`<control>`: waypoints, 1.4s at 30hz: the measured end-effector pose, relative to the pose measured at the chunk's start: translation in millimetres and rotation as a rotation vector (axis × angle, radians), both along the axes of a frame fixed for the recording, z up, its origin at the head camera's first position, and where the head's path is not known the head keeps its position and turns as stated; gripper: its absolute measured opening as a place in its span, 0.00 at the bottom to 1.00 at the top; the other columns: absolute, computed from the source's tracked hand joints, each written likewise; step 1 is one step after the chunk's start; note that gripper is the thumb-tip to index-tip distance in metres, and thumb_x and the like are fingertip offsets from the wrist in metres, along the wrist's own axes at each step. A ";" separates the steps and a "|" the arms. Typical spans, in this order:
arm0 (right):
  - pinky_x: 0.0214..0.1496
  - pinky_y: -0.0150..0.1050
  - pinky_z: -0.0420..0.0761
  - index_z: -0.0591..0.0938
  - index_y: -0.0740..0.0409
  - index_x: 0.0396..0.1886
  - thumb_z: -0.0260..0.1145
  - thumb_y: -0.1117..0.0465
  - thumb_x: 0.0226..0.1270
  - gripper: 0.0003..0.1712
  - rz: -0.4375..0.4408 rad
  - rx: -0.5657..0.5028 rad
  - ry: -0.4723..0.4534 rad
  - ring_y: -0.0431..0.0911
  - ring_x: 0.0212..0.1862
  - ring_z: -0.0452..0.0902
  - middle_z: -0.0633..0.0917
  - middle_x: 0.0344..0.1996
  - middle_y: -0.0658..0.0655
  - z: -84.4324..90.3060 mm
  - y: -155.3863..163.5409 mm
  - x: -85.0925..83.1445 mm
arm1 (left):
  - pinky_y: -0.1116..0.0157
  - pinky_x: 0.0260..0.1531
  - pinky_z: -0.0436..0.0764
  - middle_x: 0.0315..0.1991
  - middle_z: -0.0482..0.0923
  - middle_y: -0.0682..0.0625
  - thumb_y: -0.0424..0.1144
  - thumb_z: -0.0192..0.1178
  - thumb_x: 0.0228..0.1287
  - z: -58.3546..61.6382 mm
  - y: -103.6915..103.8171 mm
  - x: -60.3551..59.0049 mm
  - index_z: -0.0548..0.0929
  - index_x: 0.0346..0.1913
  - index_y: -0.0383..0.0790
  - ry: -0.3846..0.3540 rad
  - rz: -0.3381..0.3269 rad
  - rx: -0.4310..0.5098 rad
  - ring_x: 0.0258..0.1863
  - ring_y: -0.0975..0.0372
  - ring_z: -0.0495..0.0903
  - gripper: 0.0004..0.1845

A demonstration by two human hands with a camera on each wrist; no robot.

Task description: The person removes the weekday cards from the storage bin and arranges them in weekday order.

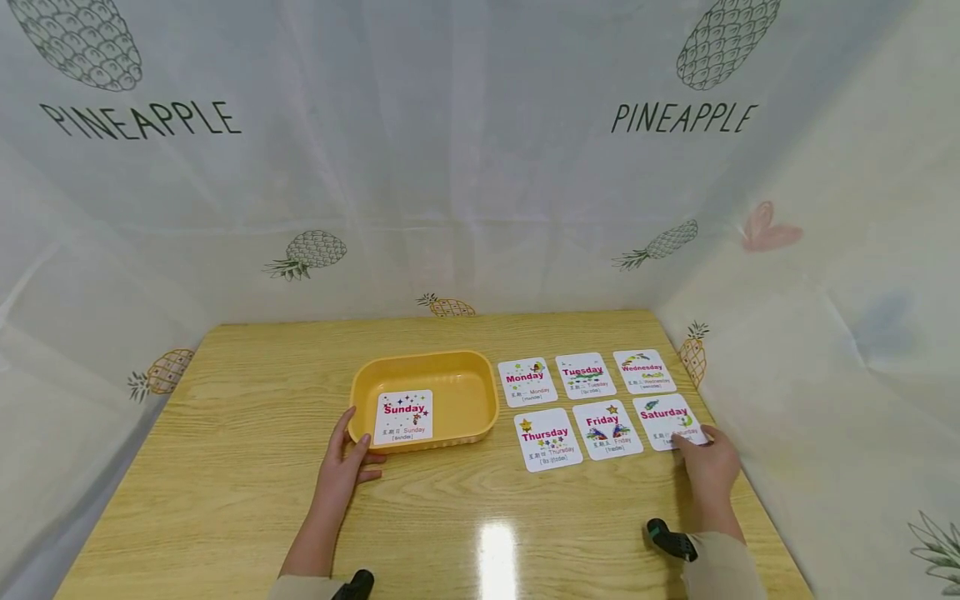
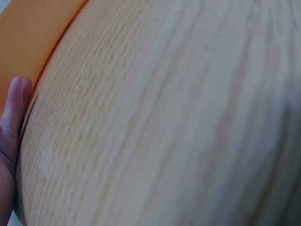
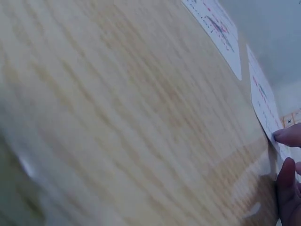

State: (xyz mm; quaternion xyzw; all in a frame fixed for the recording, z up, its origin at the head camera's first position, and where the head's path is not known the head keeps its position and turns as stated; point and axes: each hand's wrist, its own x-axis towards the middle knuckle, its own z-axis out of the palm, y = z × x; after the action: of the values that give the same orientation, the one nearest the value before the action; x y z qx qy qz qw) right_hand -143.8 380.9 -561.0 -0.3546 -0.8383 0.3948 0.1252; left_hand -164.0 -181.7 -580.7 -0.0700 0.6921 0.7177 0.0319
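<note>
A yellow plastic tray (image 1: 465,392) sits on the wooden table, with the Sunday card (image 1: 405,417) inside at its left. My left hand (image 1: 343,462) holds the tray's front left corner, its fingers spread about the rim and outer wall. In the left wrist view, fingers (image 2: 16,101) lie against the tray's orange-looking wall (image 2: 33,37). Far to the right, my right hand (image 1: 708,462) pinches the lower right corner of the Saturday card (image 1: 663,417). The right wrist view shows a fingertip on that card (image 3: 264,101) and another digit below its edge.
Beside the tray lie the Monday (image 1: 527,383), Tuesday (image 1: 585,377), Wednesday (image 1: 643,372), Thursday (image 1: 548,442) and Friday (image 1: 607,431) cards, in two rows. A pineapple-print cloth (image 1: 465,183) hangs behind the table (image 1: 247,467) and along its sides.
</note>
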 end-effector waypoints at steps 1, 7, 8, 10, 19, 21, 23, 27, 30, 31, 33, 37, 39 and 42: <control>0.59 0.58 0.67 0.67 0.77 0.64 0.69 0.59 0.62 0.38 0.003 0.008 -0.005 0.68 0.58 0.66 0.70 0.58 0.78 0.7 -0.5 -0.6 | 0.61 0.31 0.86 0.63 0.61 0.41 0.46 0.53 0.74 0.0 -0.3 0.0 0.52 0.77 0.62 -0.007 -0.001 0.002 0.35 0.58 0.85 0.34; 0.63 0.60 0.63 0.67 0.79 0.63 0.70 0.59 0.60 0.38 -0.008 0.014 -0.029 0.70 0.60 0.63 0.68 0.58 0.80 4.8 -3.5 -2.6 | 0.61 0.32 0.86 0.64 0.60 0.41 0.47 0.53 0.74 0.0 -0.6 -0.2 0.51 0.77 0.62 -0.017 -0.006 0.002 0.35 0.58 0.85 0.34; 0.63 0.60 0.62 0.67 0.79 0.63 0.70 0.59 0.60 0.39 -0.010 0.011 -0.033 0.71 0.60 0.62 0.68 0.58 0.80 5.0 -3.8 -2.7 | 0.61 0.31 0.86 0.64 0.60 0.41 0.47 0.53 0.74 0.0 -0.6 -0.3 0.51 0.77 0.62 -0.016 -0.006 0.003 0.35 0.58 0.85 0.34; 0.63 0.61 0.62 0.66 0.79 0.64 0.70 0.58 0.60 0.39 -0.009 0.004 -0.044 0.71 0.60 0.61 0.66 0.58 0.80 5.4 -4.6 -3.0 | 0.61 0.31 0.86 0.64 0.61 0.41 0.47 0.53 0.74 0.0 -0.7 -0.3 0.51 0.77 0.62 -0.016 -0.006 0.002 0.35 0.58 0.85 0.34; 0.65 0.61 0.58 0.64 0.80 0.65 0.69 0.56 0.61 0.42 0.006 0.005 -0.093 0.72 0.62 0.55 0.62 0.60 0.82 6.6 -6.0 -5.0 | 0.61 0.32 0.86 0.62 0.61 0.41 0.47 0.53 0.74 -1.1 -0.3 0.0 0.51 0.77 0.63 -0.016 -0.007 0.005 0.35 0.58 0.85 0.34; 0.65 0.61 0.58 0.64 0.80 0.65 0.69 0.56 0.61 0.42 0.010 0.002 -0.098 0.72 0.62 0.55 0.61 0.60 0.82 7.2 -6.1 -4.9 | 0.61 0.32 0.86 0.63 0.60 0.41 0.47 0.53 0.74 -1.5 -0.4 0.1 0.51 0.77 0.63 -0.013 -0.007 0.006 0.35 0.58 0.85 0.34; 0.64 0.61 0.59 0.64 0.80 0.65 0.69 0.55 0.61 0.42 0.013 0.002 -0.102 0.72 0.62 0.54 0.61 0.59 0.82 7.6 -6.1 -4.9 | 0.61 0.32 0.86 0.63 0.60 0.41 0.47 0.53 0.74 -1.7 -0.5 0.2 0.51 0.77 0.63 -0.010 -0.008 0.007 0.35 0.58 0.85 0.34; 0.62 0.61 0.61 0.65 0.80 0.64 0.69 0.55 0.61 0.42 0.022 0.006 -0.106 0.71 0.60 0.54 0.60 0.58 0.82 7.8 -5.5 -4.6 | 0.61 0.31 0.86 0.63 0.60 0.41 0.48 0.54 0.74 -1.8 -0.8 0.2 0.51 0.77 0.63 -0.008 -0.007 0.005 0.35 0.58 0.85 0.34; 0.61 0.61 0.62 0.65 0.80 0.64 0.70 0.54 0.60 0.42 0.022 0.004 -0.111 0.71 0.59 0.55 0.59 0.58 0.82 8.3 -4.4 -4.1 | 0.61 0.31 0.86 0.63 0.60 0.41 0.48 0.54 0.74 -1.4 -0.6 -0.2 0.52 0.76 0.64 -0.013 -0.007 -0.002 0.36 0.58 0.85 0.34; 0.61 0.60 0.62 0.65 0.80 0.63 0.70 0.54 0.60 0.43 0.020 0.005 -0.115 0.71 0.58 0.55 0.59 0.58 0.83 8.4 -4.0 -4.1 | 0.61 0.32 0.86 0.63 0.60 0.41 0.48 0.54 0.74 -1.2 -0.5 -0.3 0.51 0.76 0.64 -0.014 -0.008 -0.005 0.36 0.58 0.85 0.34; 0.61 0.60 0.63 0.66 0.80 0.63 0.70 0.53 0.60 0.43 0.018 0.004 -0.119 0.71 0.58 0.55 0.58 0.58 0.83 8.9 -3.2 -4.5 | 0.61 0.32 0.86 0.63 0.60 0.41 0.49 0.54 0.74 -0.7 -0.4 -0.4 0.51 0.77 0.64 -0.017 -0.010 -0.009 0.36 0.58 0.85 0.34; 0.61 0.60 0.63 0.66 0.80 0.63 0.71 0.52 0.59 0.44 0.021 0.010 -0.141 0.70 0.58 0.55 0.59 0.58 0.83 10.5 -2.4 -6.1 | 0.62 0.32 0.86 0.64 0.61 0.41 0.49 0.53 0.74 -0.2 -0.7 -0.2 0.51 0.77 0.63 -0.016 -0.012 -0.012 0.36 0.58 0.85 0.34; 0.61 0.60 0.63 0.65 0.80 0.63 0.70 0.52 0.60 0.44 0.023 0.008 -0.147 0.70 0.58 0.55 0.58 0.58 0.83 11.1 -2.6 -6.6 | 0.62 0.32 0.86 0.64 0.60 0.41 0.49 0.53 0.74 -0.2 -0.8 -0.3 0.51 0.77 0.63 -0.013 -0.013 -0.010 0.36 0.59 0.85 0.34; 0.62 0.60 0.62 0.65 0.79 0.64 0.70 0.52 0.60 0.43 0.014 0.003 -0.136 0.71 0.58 0.55 0.58 0.59 0.83 10.9 -4.5 -5.5 | 0.62 0.31 0.86 0.64 0.60 0.42 0.48 0.53 0.74 -0.2 -1.0 -0.2 0.51 0.77 0.63 -0.014 -0.013 -0.007 0.35 0.59 0.85 0.34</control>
State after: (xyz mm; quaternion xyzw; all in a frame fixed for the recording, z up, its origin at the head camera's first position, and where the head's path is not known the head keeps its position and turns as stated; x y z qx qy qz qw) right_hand -149.3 376.3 -550.1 -0.3745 -0.8478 0.3695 0.0659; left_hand -164.2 -182.7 -580.9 -0.0708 0.6947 0.7146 0.0413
